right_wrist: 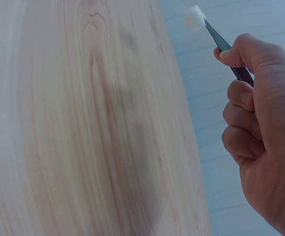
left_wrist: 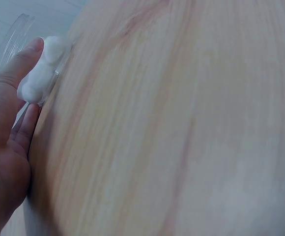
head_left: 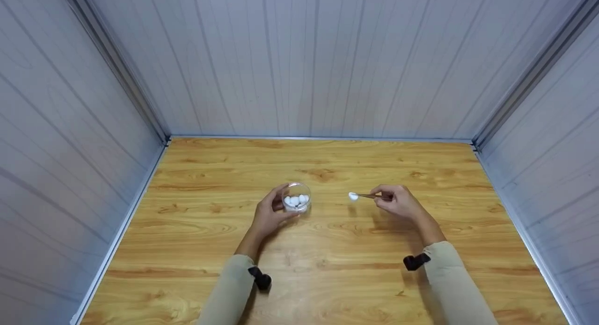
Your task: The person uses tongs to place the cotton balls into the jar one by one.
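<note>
A clear round jar with several white cotton balls in it stands on the table, and my left hand grips its side. Seen from the left wrist, the thumb lies along the wall of the jar, with cotton balls showing through it. To the right of the jar, my right hand pinches tweezers between thumb and fingers. One cotton ball is at the tweezers' tips, above the table. In the right wrist view the other fingers are curled below the tweezers.
The wood-patterned table is enclosed by pale panels at the back, left and right. Metal strips run along the table's edges. A small black device is worn at each wrist.
</note>
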`<state>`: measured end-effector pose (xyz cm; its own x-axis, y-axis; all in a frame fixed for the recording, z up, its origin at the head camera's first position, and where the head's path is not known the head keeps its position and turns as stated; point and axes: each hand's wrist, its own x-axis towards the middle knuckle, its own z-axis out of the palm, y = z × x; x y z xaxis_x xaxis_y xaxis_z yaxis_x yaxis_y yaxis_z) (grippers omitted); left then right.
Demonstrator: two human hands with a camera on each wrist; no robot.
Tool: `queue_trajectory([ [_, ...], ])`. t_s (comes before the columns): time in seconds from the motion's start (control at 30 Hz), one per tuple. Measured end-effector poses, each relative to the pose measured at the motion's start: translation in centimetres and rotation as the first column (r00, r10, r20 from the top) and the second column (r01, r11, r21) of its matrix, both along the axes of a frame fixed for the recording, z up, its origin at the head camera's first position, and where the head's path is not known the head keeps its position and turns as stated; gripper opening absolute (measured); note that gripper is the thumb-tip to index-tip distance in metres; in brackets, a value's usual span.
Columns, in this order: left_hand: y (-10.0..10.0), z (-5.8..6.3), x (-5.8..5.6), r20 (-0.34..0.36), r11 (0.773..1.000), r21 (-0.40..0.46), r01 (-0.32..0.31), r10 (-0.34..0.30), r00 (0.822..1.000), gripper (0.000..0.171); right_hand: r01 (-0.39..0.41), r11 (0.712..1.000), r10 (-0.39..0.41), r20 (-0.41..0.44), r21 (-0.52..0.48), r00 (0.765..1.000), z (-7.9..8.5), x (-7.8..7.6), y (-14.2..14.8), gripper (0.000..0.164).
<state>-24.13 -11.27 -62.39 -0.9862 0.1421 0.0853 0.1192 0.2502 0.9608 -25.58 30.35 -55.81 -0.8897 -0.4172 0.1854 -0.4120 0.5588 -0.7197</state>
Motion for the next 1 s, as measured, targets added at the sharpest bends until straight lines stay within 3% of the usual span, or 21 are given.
queue_trajectory([
  [0.23,0.0,0.0,0.0,-0.007,1.000,0.022,0.000,0.001,1.000,0.088,0.047,0.999,-0.047,0.024,0.001,0.999,0.2,-0.2,-0.8,0.020],
  [1.0,-0.1,-0.2,0.1,-0.010,0.999,0.035,0.026,-0.025,1.000,0.089,0.069,0.996,-0.069,-0.011,-0.055,0.998,0.6,-1.0,-4.4,0.020],
])
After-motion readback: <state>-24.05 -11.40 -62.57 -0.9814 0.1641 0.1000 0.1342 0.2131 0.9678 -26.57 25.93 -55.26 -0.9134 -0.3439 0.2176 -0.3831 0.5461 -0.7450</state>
